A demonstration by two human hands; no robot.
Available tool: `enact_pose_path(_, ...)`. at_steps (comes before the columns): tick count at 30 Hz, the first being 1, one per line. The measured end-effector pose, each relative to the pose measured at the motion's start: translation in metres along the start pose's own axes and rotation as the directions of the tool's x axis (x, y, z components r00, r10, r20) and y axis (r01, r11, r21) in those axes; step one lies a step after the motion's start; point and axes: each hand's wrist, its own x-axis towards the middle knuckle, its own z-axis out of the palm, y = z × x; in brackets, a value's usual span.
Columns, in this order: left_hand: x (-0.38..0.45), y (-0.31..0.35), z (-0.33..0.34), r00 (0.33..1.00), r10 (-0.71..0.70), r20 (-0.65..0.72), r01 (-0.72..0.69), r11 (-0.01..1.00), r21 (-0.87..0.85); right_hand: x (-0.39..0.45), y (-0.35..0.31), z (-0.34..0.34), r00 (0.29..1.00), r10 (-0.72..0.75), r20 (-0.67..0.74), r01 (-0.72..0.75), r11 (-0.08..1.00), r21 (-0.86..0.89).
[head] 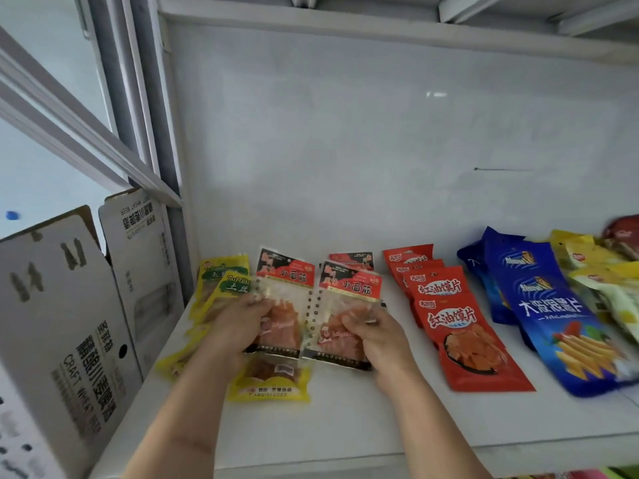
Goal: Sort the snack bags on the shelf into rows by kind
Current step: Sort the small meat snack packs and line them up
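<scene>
1. A white shelf (pixel 345 420) carries snack bags laid flat in rows that run from the front edge toward the back wall. The landmark here is the row of red bags (pixel 460 326), overlapping like roof tiles, probably so each label stays readable.
2. Just left of the red row lie clear bags with red-and-black headers: the left clear bag (pixel 283 305) and the right clear bag (pixel 349 312), side by side, with at least one more of the same kind peeking out behind them.
3. Further left of the red row sit yellow bags (pixel 224 281); one yellow bag (pixel 273 378) lies nearer the front, partly under the clear ones, so that kind looks not yet lined up.
4. Right of the red row are blue bags (pixel 553 312), then yellow-green packs at the frame edge.
5. The left hand (pixel 242 316) holds the left clear bag with curled fingers; the right hand (pixel 373 330) grips the right clear bag. Both forearms reach in from below, hands apart, seemingly squaring this pair into its own row.
6. A cardboard box (pixel 69 326) stands far left, off the shelf.
</scene>
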Motion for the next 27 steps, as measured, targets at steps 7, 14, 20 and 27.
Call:
enact_pose_path(7, -0.018, -0.016, 0.002, 0.962, 0.021, -0.273, 0.005, 0.996, 0.092, 0.022, -0.015, -0.036, 0.986, -0.167, -0.014, 0.148, 0.910, -0.387)
enact_pose_path(14, -0.044, -0.028, 0.029, 0.952, 0.056, -0.301, -0.015, 0.991, 0.134, 0.047, -0.001, -0.039, 0.981, -0.193, 0.005, 0.117, 0.571, -0.813)
enact_pose_path(20, -0.059, -0.019, 0.069, 0.946, 0.134, -0.295, -0.052, 0.962, 0.269, 0.055, 0.002, -0.042, 0.982, -0.186, -0.041, 0.079, 0.595, -0.800)
enact_pose_path(27, -0.047, -0.010, 0.107, 0.942, 0.239, -0.236, -0.102, 0.873, 0.477, 0.053, -0.004, -0.049, 0.979, -0.188, -0.084, 0.076, 0.707, -0.703)
